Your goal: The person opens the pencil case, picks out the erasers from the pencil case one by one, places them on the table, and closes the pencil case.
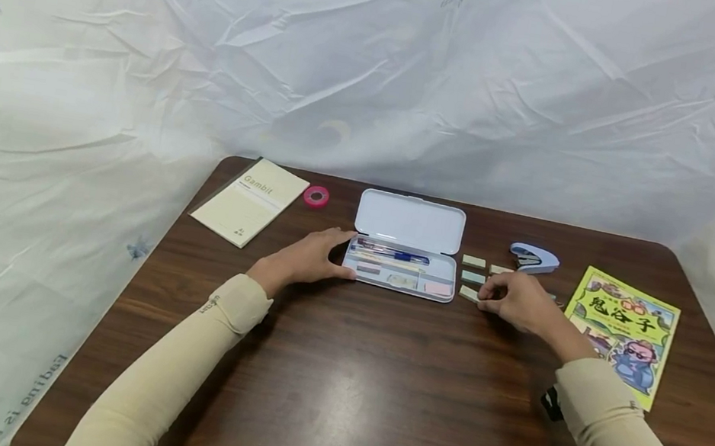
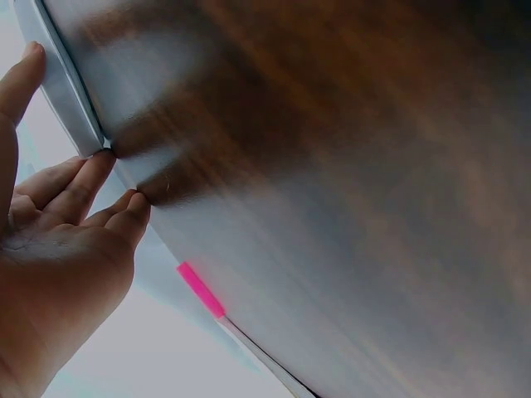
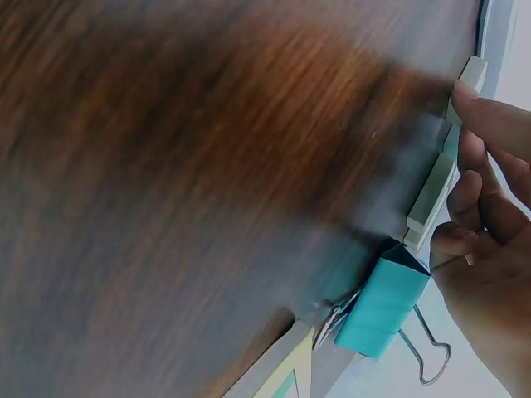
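A white pencil case (image 1: 410,219) lies with its lid up, several pens (image 1: 392,252) and small blocks inside. At its left end rests my left hand (image 1: 305,255); thumb and fingers are spread and touch the case's edge, fingers fairly straight in the left wrist view. To the right of the case, my right hand (image 1: 519,301) pinches one end of a small pale block (image 1: 468,293) between thumb and fingers, low at the table. Nearby lie a cream block (image 1: 473,261) and a bluish block (image 1: 473,277). Others are partly hidden behind the right hand.
On the left are a Gambit notebook (image 1: 251,199) and a pink tape roll (image 1: 316,196). A light blue stapler (image 1: 534,259) sits behind the right hand, with a yellow illustrated book (image 1: 622,332) at right. The right wrist view shows a teal binder clip (image 3: 384,305).
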A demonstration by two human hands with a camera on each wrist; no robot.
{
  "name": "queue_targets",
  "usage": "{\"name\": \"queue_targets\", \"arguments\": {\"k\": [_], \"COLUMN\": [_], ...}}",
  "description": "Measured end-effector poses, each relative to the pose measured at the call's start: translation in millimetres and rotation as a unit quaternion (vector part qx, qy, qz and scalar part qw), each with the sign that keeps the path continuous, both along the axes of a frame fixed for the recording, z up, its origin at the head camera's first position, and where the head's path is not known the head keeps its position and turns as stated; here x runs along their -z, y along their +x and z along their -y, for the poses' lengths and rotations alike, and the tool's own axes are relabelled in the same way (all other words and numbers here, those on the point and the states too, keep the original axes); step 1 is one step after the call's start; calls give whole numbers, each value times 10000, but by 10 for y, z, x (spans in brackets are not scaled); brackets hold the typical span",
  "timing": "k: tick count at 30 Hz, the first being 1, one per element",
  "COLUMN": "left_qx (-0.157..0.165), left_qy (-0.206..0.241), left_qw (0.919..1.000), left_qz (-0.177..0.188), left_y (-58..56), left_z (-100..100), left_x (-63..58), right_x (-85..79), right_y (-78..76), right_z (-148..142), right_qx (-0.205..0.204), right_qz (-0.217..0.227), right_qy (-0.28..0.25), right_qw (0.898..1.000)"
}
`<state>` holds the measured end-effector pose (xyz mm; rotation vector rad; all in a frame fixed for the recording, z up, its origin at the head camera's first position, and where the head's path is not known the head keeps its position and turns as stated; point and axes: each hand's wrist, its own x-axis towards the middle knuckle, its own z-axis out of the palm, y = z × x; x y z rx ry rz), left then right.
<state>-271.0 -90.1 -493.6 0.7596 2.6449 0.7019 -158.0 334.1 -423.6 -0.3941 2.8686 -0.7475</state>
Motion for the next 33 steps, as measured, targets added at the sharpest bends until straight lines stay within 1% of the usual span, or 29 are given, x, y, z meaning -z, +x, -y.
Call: {"name": "queue_targets", "arguments": {"k": [8, 11, 16, 18, 23, 29, 30, 33], "left_qx": [5, 11, 16, 23, 17, 46, 39, -7], "left_qy": [-32, -24, -49, -53, -56, -95, -98, -37], "left_qw": [10000, 10000, 10000, 10000, 10000, 9999, 9999, 10000], "left_qz": [21, 14, 56, 37, -19, -19, -16, 57], "left_y": [-45, -48, -46, -43, -32, -22, -20, 17], "left_z": [19, 23, 19, 19, 30, 10, 3, -14], "left_x": [56, 59, 35, 17, -7, -2, -3, -47], "right_x": [-24, -43, -75, -100, -145, -120, -14, 41], "right_y": [7, 8, 6, 1, -54, -165, -243, -305], "right_z": [2, 0, 21, 73, 400, 891, 918, 1105], "right_qx": [-179, -231, -164, -105, -125, -340, -496, -584], "right_qz": [-148, -178, -135, -212, -592, -738, -822, -932], "right_qy": [39, 51, 7, -37, -198, -389, -523, -504], "right_qw": [9997, 9996, 9998, 9997, 9980, 9959, 9940, 9926]}}
